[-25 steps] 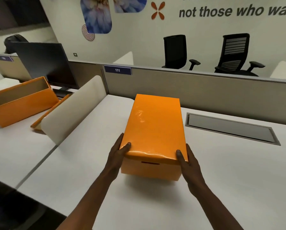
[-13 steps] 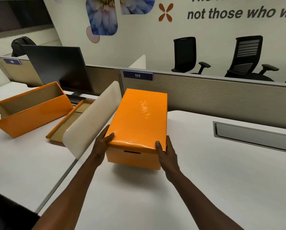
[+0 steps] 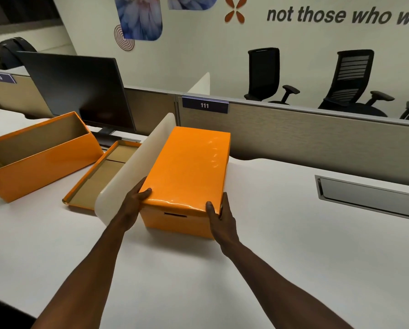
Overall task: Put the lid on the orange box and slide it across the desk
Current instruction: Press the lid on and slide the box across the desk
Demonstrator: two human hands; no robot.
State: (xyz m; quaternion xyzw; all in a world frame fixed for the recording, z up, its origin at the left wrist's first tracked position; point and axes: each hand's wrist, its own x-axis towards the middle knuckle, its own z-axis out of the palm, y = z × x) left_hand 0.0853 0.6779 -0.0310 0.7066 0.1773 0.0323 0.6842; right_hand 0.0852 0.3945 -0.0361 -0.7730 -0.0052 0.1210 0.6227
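The orange box (image 3: 175, 223) stands on the white desk (image 3: 281, 245) with its glossy orange lid (image 3: 189, 167) seated on top. Its left side rests close against the white curved divider (image 3: 137, 167). My left hand (image 3: 133, 205) grips the near left corner of the lid, thumb on top. My right hand (image 3: 219, 216) holds the near right corner, thumb on the lid's edge. A slot handle shows on the near face of the box.
Left of the divider lie a second open orange box (image 3: 44, 162) tipped on its side and a loose upturned lid (image 3: 101, 174). A black monitor (image 3: 80, 91) stands behind them. A partition runs along the desk's far edge; a metal cable hatch (image 3: 369, 195) sits at right.
The lidded box has slid left across the desk with both hands on it, ending against the white divider. My view has turned left with it.
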